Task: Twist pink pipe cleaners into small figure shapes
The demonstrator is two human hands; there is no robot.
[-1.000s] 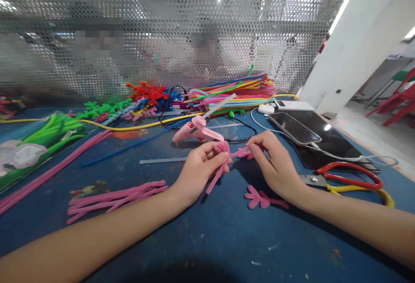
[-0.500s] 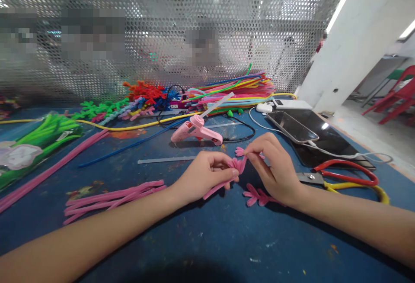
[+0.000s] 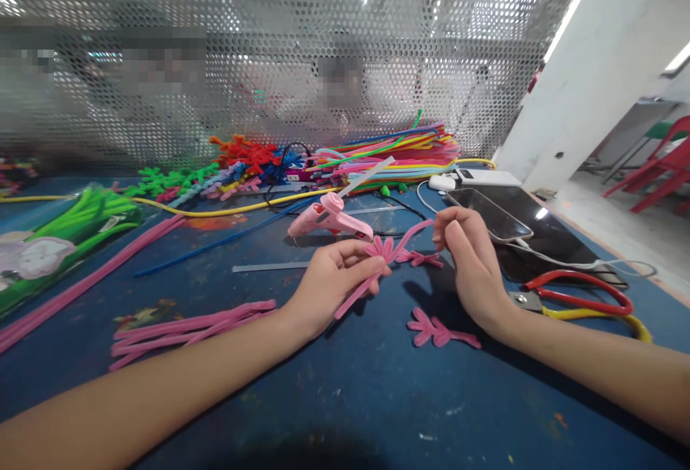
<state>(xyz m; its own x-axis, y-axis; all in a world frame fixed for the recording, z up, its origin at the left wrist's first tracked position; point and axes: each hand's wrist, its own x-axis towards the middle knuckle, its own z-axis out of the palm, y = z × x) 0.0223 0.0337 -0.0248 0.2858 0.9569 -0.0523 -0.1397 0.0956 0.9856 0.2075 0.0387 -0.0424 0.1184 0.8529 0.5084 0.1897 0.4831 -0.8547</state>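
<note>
Bending a pink pipe cleaner (image 3: 402, 243) into petal loops above the blue worktop (image 3: 345, 384): the looped cluster is pinched in the left hand (image 3: 328, 279), fingers closed on it, while the free end is drawn taut by the right hand (image 3: 466, 258), fingers clamped on its tip. Loops are best kept even, the pinch firm. A finished pink piece (image 3: 439, 330) lies near the right wrist; a glue gun (image 3: 328, 220) rests behind.
</note>
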